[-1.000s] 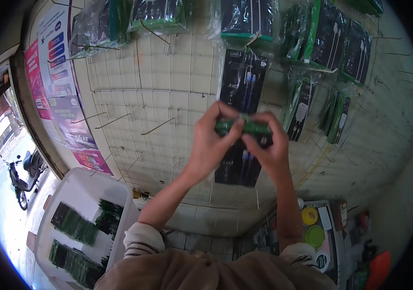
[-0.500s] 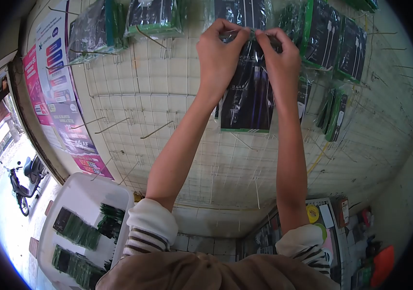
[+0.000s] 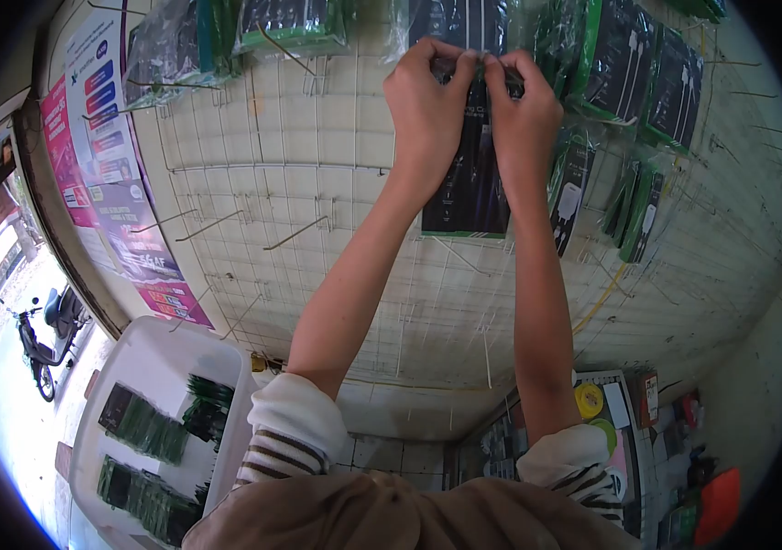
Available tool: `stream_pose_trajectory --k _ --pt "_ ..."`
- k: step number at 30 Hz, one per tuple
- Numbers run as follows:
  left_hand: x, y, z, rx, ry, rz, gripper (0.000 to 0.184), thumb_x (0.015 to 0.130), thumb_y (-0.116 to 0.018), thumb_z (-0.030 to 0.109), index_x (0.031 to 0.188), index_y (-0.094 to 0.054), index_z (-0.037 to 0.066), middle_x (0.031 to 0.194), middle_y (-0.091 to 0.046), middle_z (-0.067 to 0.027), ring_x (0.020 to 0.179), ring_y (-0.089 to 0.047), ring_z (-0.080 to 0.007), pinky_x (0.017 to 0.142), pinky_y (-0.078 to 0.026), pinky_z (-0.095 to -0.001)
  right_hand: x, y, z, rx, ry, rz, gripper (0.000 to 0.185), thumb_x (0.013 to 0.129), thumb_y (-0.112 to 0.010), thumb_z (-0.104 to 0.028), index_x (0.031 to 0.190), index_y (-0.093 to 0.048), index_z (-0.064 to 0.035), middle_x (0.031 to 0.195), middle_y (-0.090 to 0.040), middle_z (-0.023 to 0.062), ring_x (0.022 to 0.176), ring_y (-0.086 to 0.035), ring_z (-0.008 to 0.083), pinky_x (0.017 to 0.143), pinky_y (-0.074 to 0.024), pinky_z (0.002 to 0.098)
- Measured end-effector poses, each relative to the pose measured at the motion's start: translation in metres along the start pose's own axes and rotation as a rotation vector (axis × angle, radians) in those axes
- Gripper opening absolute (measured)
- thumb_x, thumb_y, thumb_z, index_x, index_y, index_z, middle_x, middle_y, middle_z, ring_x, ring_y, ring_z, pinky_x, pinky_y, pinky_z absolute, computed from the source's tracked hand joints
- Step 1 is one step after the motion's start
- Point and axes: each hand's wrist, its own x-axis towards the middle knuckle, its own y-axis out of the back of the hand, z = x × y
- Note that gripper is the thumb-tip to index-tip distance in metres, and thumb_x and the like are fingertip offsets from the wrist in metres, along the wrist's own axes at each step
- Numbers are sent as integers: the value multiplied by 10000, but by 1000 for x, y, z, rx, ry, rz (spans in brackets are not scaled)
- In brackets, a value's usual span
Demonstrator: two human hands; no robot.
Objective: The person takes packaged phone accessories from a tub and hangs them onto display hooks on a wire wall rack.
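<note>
Along the wall (image 3: 739, 220) runs a wire grid (image 3: 276, 166) — packet (image 3: 466, 188) held; tub (image 3: 171, 356) below.

I watch daylight burn out the street (image 3: 8, 445) between eight and nine o'clock. Indoors, my feed is dimmer; plastic bags (image 3: 290, 26) glint at eleven. Small print on the dark packet (image 3: 466, 197) at one looks soft. Fisheye curves everything; the corners go black.

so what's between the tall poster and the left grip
In the head view, wire rack lies between the tall poster and the left grip, with packs hanging above that stretch and hooks below it.
</note>
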Motion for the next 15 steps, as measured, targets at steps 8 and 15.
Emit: stream_pose_trajectory --k 8,15 --pt "1 -6 -11 49 -78 65 226 798 -630 193 801 -595 -30 753 -645 -141 719 -612 -195 662 -462 -310 -3 -5 5 -31 19 19 149 819 -570 -132 833 -560 16 780 -603 172 746 -589 335 665 -438 371" --pt "-1 -1 -7 -113 -151 47 212 797 -633 171 863 -570 -21 777 -634 -119 714 -599 -190 681 -459 -297 -3 -3 -2 48 108 84 105 791 -601 -77 845 -559 3 797 -602 129 745 -599 269 680 -449 338"
